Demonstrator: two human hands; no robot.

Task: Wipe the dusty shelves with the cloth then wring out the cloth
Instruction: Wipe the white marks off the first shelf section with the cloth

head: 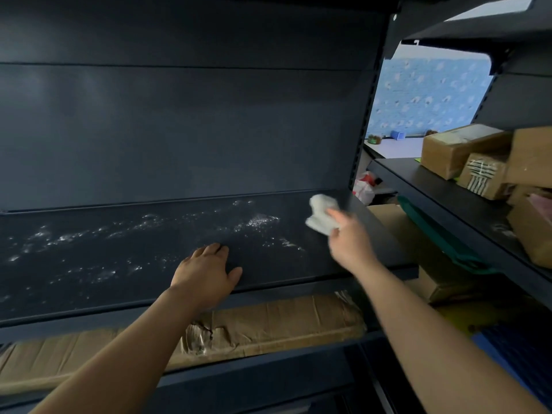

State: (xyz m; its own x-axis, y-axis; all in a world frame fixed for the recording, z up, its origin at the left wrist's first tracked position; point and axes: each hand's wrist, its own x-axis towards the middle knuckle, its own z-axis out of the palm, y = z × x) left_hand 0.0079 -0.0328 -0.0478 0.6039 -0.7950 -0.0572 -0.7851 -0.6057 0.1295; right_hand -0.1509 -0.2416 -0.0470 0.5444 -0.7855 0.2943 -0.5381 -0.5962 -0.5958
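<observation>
I see a dark metal shelf [89, 282] with white dust patches [260, 219] spread over it, from about nine o'clock to the centre. The left hand [206, 273] lies flat on the shelf near its front edge, palm down, fingers spread and holding nothing. The right hand [351, 240] is at about three o'clock from it, well apart, and its fingers are closed on a crumpled white cloth [321, 215]. The cloth is over the right end of the shelf, just beside the nearest dust; I cannot tell if it touches the surface, because this part is blurred. Under the shelf lies a long cardboard package [268, 324]. At two o'clock, cardboard boxes [460, 147] stand on the neighbouring shelf.
</observation>
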